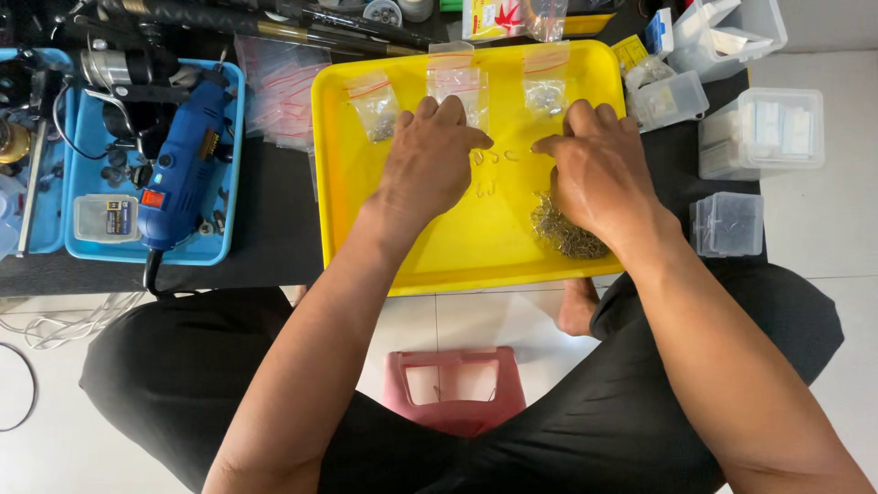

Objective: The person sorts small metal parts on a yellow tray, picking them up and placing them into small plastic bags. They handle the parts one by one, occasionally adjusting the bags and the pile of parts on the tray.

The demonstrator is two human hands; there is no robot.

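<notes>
A yellow tray lies on a black table. Both my hands rest palm down inside it. My left hand has its fingertips by a few small metal hooks laid out in a row at the tray's middle. My right hand points its index finger at the same hooks from the right. A heap of metal hooks lies under and beside my right wrist. Three small clear zip bags with hooks in them lie along the tray's far edge. Whether a finger pinches a hook is hidden.
A blue tray at left holds a blue power drill, a reel and small parts. More zip bags lie between the trays. Clear plastic boxes stand at right. A pink stool sits between my knees.
</notes>
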